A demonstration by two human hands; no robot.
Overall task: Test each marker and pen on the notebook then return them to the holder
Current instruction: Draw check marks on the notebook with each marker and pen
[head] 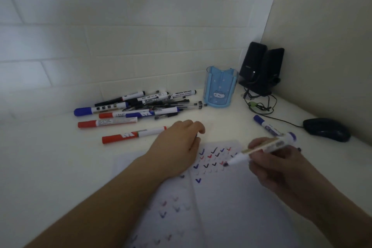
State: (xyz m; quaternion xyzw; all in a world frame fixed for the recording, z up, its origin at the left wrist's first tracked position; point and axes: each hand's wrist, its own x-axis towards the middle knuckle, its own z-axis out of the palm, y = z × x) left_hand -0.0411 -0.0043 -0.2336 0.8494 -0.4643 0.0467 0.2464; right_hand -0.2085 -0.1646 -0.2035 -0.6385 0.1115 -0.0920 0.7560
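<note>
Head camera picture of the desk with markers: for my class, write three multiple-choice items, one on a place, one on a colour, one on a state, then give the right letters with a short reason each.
1. Where does the blue holder stand?
A. on the notebook
B. right of the marker pile, left of the black speakers
C. in the left hand

2. What colour is the tip of the marker in the right hand?
A. green
B. blue-purple
C. yellow

3. What is the left hand doing?
A. resting on the notebook
B. lifting the holder
C. gripping the mouse

Answers: B, it stands between the marker pile and the speakers; B, the tip over the page looks blue-purple; A, it lies at the page's upper left.
</note>
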